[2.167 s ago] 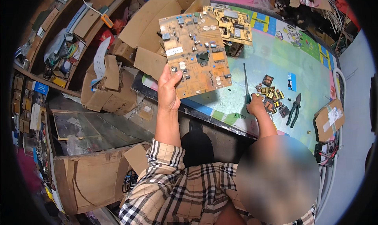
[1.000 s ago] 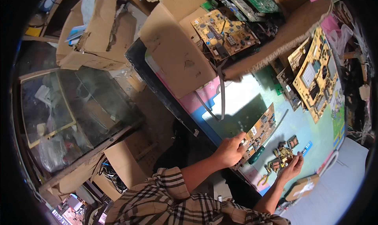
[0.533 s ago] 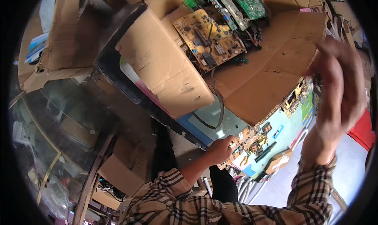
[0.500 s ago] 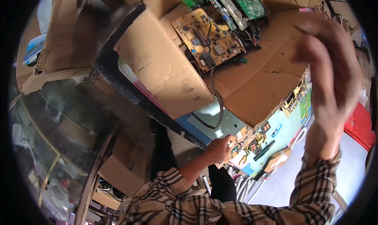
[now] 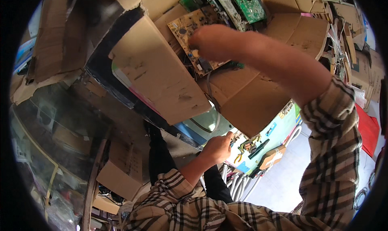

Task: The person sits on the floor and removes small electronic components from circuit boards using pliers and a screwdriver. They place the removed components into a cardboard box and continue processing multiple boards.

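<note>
My right arm reaches across to an open cardboard box (image 5: 250,105). My right hand (image 5: 208,41) is over a tan circuit board (image 5: 182,26) there, its fingers turned down and hidden, so their grip does not show. Green circuit boards (image 5: 248,4) stand behind it. Nearer my body, my left hand (image 5: 217,150) is closed at the table edge, thumb on top, around the end of a small circuit board (image 5: 233,140) that is mostly hidden. Beside it on the light-blue mat (image 5: 258,136) are loose metal-and-copper parts (image 5: 247,145), yellow-handled pliers (image 5: 238,158) and a black tool (image 5: 258,149).
A cable (image 5: 216,109) hangs over the box's side. A taped brown packet (image 5: 271,157) lies near white tubes (image 5: 238,186). More cardboard boxes (image 5: 121,168) stand at the lower left, beside a glass-topped surface (image 5: 60,126). Red cloth (image 5: 367,130) is at the right.
My right hand has swung from the raised position at right, left over the box to the tan board. My left hand stays by the table edge; the view has shifted slightly.
</note>
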`<state>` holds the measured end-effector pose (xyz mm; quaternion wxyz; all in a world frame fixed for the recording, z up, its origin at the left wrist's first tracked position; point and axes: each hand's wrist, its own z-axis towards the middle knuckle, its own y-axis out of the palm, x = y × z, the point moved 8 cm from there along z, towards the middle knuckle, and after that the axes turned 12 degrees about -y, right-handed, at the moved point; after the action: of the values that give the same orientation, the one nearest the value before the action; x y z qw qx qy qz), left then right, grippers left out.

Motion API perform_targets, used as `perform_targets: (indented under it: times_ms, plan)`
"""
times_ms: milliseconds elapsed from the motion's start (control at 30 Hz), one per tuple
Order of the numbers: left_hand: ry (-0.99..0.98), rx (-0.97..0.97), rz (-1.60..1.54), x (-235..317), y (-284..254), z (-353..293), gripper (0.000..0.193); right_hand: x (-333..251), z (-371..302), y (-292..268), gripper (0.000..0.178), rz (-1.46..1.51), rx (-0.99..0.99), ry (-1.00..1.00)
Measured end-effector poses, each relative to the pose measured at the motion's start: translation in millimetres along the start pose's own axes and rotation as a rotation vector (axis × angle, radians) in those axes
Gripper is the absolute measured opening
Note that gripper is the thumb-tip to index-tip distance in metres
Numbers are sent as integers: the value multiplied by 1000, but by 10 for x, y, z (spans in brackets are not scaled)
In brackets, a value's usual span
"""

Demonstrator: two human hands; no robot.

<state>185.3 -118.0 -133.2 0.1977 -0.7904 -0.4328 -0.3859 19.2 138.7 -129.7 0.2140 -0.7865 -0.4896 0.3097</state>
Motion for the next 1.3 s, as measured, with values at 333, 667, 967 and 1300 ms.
perform_targets:
  times_ms: [333, 667, 967, 1300]
  plan:
    - [-5, 118, 74, 133, -134, -29, 36, -562, 190, 512, 27, -667, -9, -420]
    - [-75, 103, 115, 225, -141, 68, 22, -534, -230, 66, 24, -697, 1, -567]
    - [-33, 178, 126, 197, -51, 101, 20, 7, -1031, -671, 27, -801, 459, -770]
    - [28, 238, 56, 105, -42, 47, 49, 64, -1662, -1648, 25, -412, 941, -406]
